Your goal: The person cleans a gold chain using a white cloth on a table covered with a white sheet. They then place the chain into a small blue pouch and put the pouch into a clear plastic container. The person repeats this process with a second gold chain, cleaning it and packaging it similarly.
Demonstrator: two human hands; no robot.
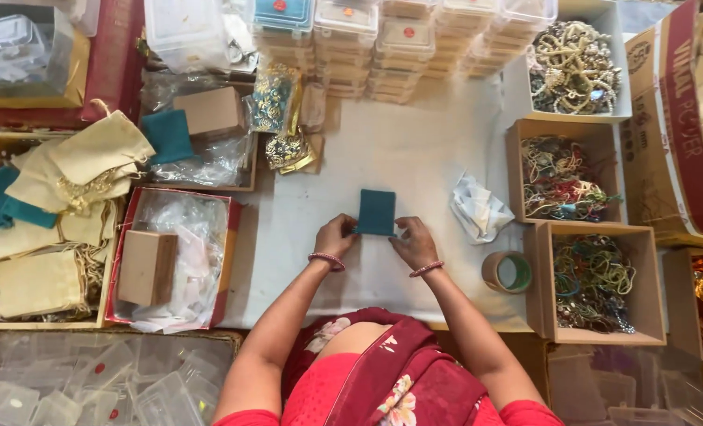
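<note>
A small teal cloth pouch (377, 211) lies flat on the white work surface (415, 142) in the middle of the view. My left hand (336, 234) pinches its lower left edge, and my right hand (415, 241) holds its lower right corner. Both wrists wear beaded bangles. The pouch's near edge is partly hidden by my fingers.
A crumpled white plastic bag (478, 208) and a roll of tape (507, 272) lie right of my hands. Cardboard boxes of tangled jewellery (560, 177) line the right side. Trays of cream and teal pouches (67, 170) sit left. Stacked clear plastic cases (403, 43) stand behind.
</note>
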